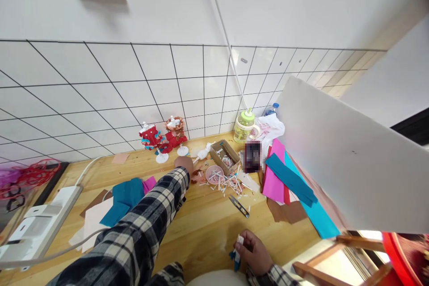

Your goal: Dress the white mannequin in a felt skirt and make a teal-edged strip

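Note:
My left arm in a plaid sleeve stretches across the wooden table (pixel 201 228). My left hand (pixel 184 163) reaches toward the paper scraps (pixel 231 183) beside a small pink dish (pixel 214 174); its fingers are hidden. My right hand (pixel 253 252) stays near my body, closed on a small white and blue paper piece (pixel 237 250). Small scissors (pixel 239 205) lie on the table between my hands. A cardboard box (pixel 225 156) with bits in it sits just beyond the pink dish.
Red paper figures (pixel 162 138) stand by the tiled wall. Blue, pink and brown paper sheets (pixel 288 183) lie at the right, more sheets (pixel 117 203) at the left. A green-lidded bottle (pixel 244 126), a white power strip (pixel 36 223) and a big white board (pixel 348 161) are around.

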`<state>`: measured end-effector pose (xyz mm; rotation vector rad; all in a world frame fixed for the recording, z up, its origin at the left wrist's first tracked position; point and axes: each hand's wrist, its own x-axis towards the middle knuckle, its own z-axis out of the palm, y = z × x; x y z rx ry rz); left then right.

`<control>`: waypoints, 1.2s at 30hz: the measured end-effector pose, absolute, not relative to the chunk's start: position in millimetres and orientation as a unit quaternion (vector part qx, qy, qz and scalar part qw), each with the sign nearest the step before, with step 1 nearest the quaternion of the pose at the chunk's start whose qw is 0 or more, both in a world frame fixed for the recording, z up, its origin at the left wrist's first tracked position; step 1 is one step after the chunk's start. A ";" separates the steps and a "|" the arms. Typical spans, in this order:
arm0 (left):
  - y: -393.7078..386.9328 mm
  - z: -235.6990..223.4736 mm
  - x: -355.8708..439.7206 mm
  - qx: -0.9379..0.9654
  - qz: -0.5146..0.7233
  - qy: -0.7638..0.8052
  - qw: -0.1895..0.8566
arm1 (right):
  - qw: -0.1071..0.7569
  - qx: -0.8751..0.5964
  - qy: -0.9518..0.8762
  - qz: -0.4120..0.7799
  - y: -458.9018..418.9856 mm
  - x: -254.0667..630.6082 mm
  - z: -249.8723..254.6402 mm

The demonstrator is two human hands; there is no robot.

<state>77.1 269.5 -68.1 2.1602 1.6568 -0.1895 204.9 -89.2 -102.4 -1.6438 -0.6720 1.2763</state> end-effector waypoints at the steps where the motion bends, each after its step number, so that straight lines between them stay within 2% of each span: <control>1: 265.8 -68.4 74.0 0.771 -0.078 0.597 0.208 | 0.451 -0.674 -0.284 0.510 -89.6 206.1 -102.5; 6: 245.1 -61.3 47.5 0.753 -0.083 0.611 0.231 | 0.429 -0.680 -0.316 0.503 -87.1 212.1 -100.3; 12: 183.6 -46.2 13.1 0.734 0.012 0.606 0.308 | 0.459 -0.647 -0.299 0.530 -67.4 207.4 -78.4; 15: 125.3 -51.8 7.6 0.702 0.072 0.575 0.414 | 0.444 -0.623 -0.270 0.584 -51.4 207.7 -57.0; 17: 85.3 -56.0 7.5 0.542 0.208 0.520 0.627 | 0.448 -0.606 -0.248 0.609 -39.1 209.0 -41.3; 18: 67.6 -56.2 7.9 0.475 0.250 0.497 0.681 | 0.456 -0.593 -0.246 0.617 -32.9 209.2 -33.7; 20: 40.1 -50.8 8.4 0.395 0.280 0.484 0.729 | 0.476 -0.581 -0.248 0.612 -21.3 207.6 -19.8; 24: 15.9 -20.4 6.4 0.394 0.264 0.492 0.730 | 0.482 -0.530 -0.263 0.646 -8.4 196.4 2.1; 27: 12.0 4.2 4.6 0.425 0.307 0.460 0.717 | 0.468 -0.505 -0.291 0.664 -8.5 185.9 15.9; 31: 9.7 24.0 5.0 0.358 0.389 0.427 0.734 | 0.457 -0.504 -0.341 0.649 -11.0 175.4 33.3; 36: 6.6 39.6 5.1 0.298 0.425 0.399 0.756 | 0.458 -0.511 -0.371 0.626 -8.6 164.2 48.8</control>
